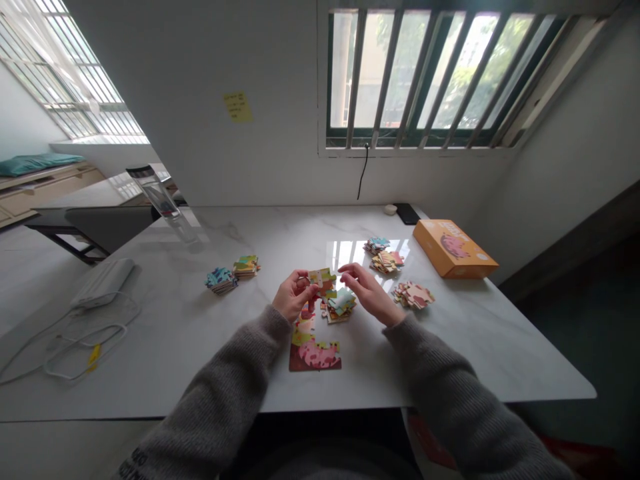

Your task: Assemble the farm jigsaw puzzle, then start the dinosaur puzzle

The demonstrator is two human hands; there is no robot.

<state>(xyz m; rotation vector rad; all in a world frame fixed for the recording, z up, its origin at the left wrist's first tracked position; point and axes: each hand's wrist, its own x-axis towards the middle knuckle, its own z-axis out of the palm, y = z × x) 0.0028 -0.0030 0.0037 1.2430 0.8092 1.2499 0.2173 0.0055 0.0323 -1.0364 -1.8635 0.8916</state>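
Six loose stacks wait on the worktop [210,360] around one partly joined picture: blue pieces [221,281] and green-yellow pieces [247,267] left of centre, a mixed stack [340,307] at the centre, then blue-topped pieces [377,245], orange-yellow pieces [386,261] and pink pieces [413,295] right of centre. The joined section [317,355], at lower centre, has a straight bottom edge and a pink spotted shape; its right side is ragged, so it looks unfinished, with its upper end partly hidden by the left hand [295,297]. That hand's fingers are clamped on a puzzle piece [323,281] above it, possibly more than one. The right hand's [367,293] fingers are bent and slightly apart, with nothing visible between them. Judging by the stacks, most of the joining remains.
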